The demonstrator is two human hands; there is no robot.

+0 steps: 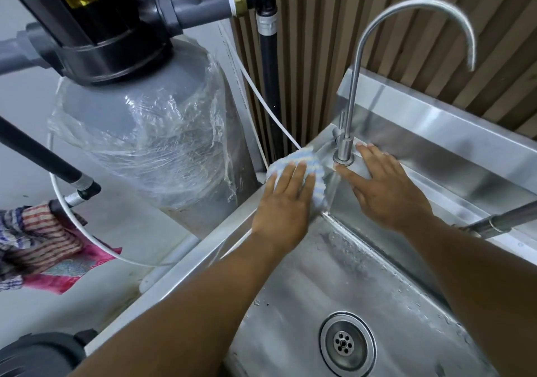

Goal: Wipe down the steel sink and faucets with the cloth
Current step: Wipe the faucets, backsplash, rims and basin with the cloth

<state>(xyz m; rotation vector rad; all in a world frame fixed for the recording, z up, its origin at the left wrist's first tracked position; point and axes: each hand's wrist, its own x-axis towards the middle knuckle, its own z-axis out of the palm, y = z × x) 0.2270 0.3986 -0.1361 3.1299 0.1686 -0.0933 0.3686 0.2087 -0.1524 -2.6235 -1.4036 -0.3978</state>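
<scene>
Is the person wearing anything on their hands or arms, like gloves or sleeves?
No. Both the left hand and right hand are bare: no gloves, rings or watch show. The forearms are uncovered too, with no sleeve in view.

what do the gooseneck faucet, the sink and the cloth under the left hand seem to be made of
The gooseneck faucet: likely brushed steel, matte silver sheen. The sink: stainless steel sheet, streaky reflections, water beads on it. The cloth: probably soft woven or microfibre fabric, rumpled, pale blue and yellow stripes.

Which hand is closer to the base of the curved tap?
Right. The right hand lies flat beside the tap base; the left hand presses the cloth further left.
</scene>
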